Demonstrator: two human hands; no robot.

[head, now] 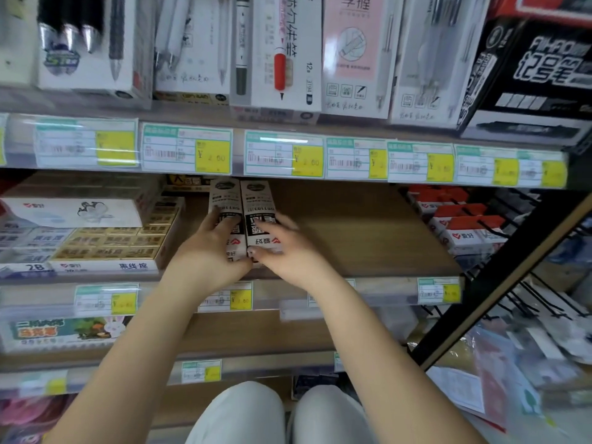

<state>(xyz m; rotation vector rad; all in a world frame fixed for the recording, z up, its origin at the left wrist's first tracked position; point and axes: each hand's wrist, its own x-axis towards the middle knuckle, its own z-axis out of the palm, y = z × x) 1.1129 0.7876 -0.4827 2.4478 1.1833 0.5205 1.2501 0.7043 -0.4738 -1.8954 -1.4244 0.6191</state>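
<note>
Two long beige-and-black stationery boxes lie side by side on the wooden middle shelf point(352, 225), pointing into it. My left hand point(208, 248) grips the near end of the left box point(224, 197), fingers over its top. My right hand point(285, 248) holds the near end of the right box point(258, 200), thumb at its front edge and fingers spread over its top and right side. Both hands meet at the boxes' front ends near the shelf's edge.
A tray of gold eraser boxes point(112, 241) and a white box point(73, 213) sit left of the hands. Red-and-white boxes point(461, 222) lie at the shelf's right. Pen boxes point(282, 52) fill the shelf above. Price tags point(185, 152) line the shelf edges. Black wire hooks point(525, 283) stick out at right.
</note>
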